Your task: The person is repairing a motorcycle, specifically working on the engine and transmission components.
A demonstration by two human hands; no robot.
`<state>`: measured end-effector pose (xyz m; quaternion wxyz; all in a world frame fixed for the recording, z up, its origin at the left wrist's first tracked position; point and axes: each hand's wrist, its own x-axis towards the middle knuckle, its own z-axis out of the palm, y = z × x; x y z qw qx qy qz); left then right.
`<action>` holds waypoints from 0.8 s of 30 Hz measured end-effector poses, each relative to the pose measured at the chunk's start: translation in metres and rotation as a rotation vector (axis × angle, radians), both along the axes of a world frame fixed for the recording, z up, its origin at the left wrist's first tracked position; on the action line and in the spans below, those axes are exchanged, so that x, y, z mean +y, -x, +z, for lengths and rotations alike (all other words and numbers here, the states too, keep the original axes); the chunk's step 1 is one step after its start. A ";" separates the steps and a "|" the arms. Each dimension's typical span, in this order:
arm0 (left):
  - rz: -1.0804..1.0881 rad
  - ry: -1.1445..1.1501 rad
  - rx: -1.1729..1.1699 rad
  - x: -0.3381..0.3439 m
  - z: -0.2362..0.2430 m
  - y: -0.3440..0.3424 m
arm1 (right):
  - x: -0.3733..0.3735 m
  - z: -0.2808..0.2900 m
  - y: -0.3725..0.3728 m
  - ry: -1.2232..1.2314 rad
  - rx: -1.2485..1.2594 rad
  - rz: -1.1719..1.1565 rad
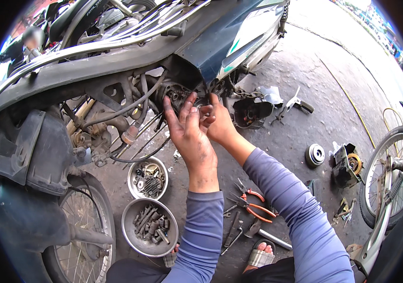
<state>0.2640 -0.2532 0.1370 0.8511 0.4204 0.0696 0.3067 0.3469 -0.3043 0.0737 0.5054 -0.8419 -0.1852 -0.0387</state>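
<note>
My left hand [188, 132] is raised palm up beneath the motorbike's engine [175, 94], its fingers stretched and spread, the tips close against the metal. I see nothing gripped in it. Beside it, my right hand [222, 125] reaches up to the engine's right part, one finger pointing into it. Its other fingertips are hidden behind the left hand and the engine, so whether they pinch anything does not show. Above both hands runs the bike's dark blue and white body panel [239, 42]. A black cable [140, 101] curves past on the left.
Below stand a bowl of small parts [137, 186] and a bowl of sockets and wrenches [127, 231]. Orange-handled pliers [253, 210] and a hammer [274, 239] lie between my arms. A round metal part [315, 154] and a black housing [345, 167] sit right, near another wheel [369, 188].
</note>
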 end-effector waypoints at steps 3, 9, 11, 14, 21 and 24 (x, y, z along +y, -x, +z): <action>0.156 -0.334 0.064 0.008 -0.005 -0.011 | 0.008 0.000 -0.001 -0.146 0.053 -0.030; 0.352 -0.520 0.083 0.027 -0.017 -0.018 | 0.022 -0.001 0.009 -0.299 0.091 -0.210; 0.361 -0.519 0.067 0.030 -0.021 -0.018 | 0.019 -0.002 0.009 -0.327 0.213 -0.187; 0.400 -0.593 0.102 0.033 -0.023 -0.020 | 0.013 -0.002 0.004 -0.446 0.316 -0.068; 0.485 -0.736 0.109 0.025 -0.039 -0.014 | -0.002 -0.003 0.003 -0.298 0.240 -0.071; 0.472 -0.569 -0.010 0.021 -0.066 0.023 | -0.026 -0.010 0.026 -0.303 0.137 -0.097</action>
